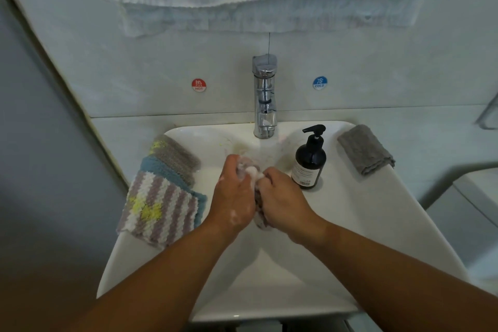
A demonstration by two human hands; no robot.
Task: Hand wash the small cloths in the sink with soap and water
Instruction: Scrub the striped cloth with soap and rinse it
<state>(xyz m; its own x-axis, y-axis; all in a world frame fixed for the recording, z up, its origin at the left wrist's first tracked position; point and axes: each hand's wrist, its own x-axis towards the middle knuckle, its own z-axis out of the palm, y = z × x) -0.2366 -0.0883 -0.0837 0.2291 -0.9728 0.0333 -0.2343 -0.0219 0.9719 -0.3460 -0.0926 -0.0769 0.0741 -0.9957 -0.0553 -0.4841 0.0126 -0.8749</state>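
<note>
Left hand [234, 198] and right hand [285, 203] tight around soapy cloth [250, 165], soap bottle [310, 163] just beside

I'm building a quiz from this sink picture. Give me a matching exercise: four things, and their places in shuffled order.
Things:
1 soap bottle
2 grey cloth
3 striped cloth
4 sudsy cloth

Places:
A left rim of the sink
B gripped by left hand and right hand
C back right corner of the rim
D just right of the tap

Pairs: 1-D; 2-C; 3-A; 4-B
</note>
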